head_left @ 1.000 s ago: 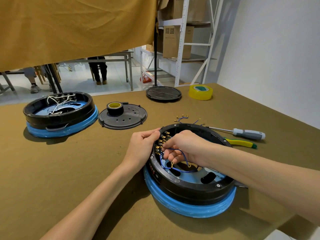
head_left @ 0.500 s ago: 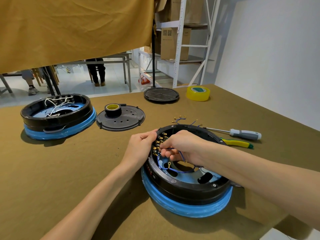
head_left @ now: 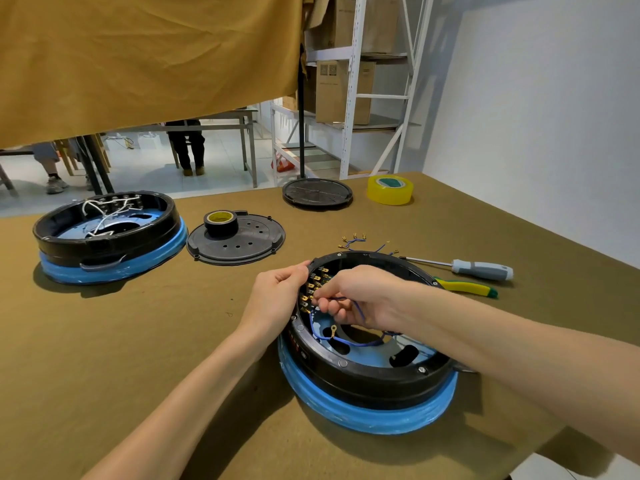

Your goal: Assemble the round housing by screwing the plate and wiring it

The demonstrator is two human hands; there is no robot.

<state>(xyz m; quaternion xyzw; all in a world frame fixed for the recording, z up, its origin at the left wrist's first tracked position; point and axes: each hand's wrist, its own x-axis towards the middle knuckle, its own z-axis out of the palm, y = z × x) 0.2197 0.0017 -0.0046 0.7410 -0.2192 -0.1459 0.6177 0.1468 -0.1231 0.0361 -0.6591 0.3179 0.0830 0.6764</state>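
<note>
A round black housing [head_left: 367, 375] with a blue-wrapped base sits in front of me. My left hand [head_left: 277, 296] grips its left rim beside rows of brass terminals [head_left: 313, 285]. My right hand [head_left: 360, 296] reaches inside and pinches a blue wire [head_left: 346, 342] at those terminals; the wire loops across the housing floor with a brass ring lug hanging free. Loose blue wires [head_left: 356, 240] with brass lugs lie just behind the housing. A black perforated plate [head_left: 239, 242] lies further left with a roll of black tape [head_left: 220, 222] on it.
A second housing [head_left: 107, 237] with white wires stands at the far left. A grey screwdriver [head_left: 478, 270] and yellow-green pliers [head_left: 467, 287] lie to the right. A black lid [head_left: 317, 194] and yellow tape roll [head_left: 390, 189] sit at the back. People sit beyond the table.
My right hand has shifted slightly left toward the terminals with the blue wire, pulling its loop tighter. My left hand stays on the rim.
</note>
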